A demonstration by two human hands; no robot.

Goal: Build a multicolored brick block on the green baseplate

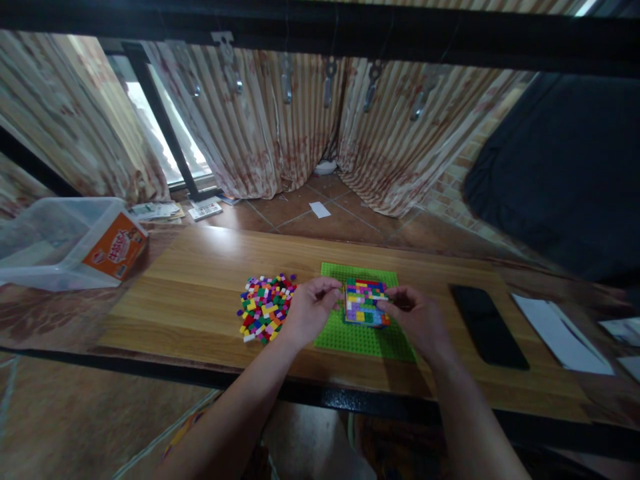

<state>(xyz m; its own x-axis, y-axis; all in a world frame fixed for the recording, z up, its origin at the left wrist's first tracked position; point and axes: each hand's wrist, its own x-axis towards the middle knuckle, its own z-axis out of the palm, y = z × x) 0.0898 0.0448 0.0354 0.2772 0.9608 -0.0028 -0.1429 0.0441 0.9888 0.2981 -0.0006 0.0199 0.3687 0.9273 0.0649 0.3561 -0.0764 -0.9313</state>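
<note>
A block built of many-coloured toy bricks (363, 313) stands on a green studded baseplate (335, 340). My left hand (313, 307) is at the block's left side, thumb and forefinger pinched together; whatever may be between them is too small to make out. At the block's right edge, my right hand (417, 320) pinches a small white toy brick (379, 299) just over the top surface. Whether that brick touches the block cannot be told. Left of the baseplate lies a heap of loose toy bricks (265, 310), partly behind my left hand.
The wooden board (195, 287) carries a black phone-like slab (487, 327) on the right. White paper (555, 330) lies beyond it. A clear plastic bin (65, 247) with an orange label stands far left. A dark bar (320, 33) with hanging metal hooks crosses above.
</note>
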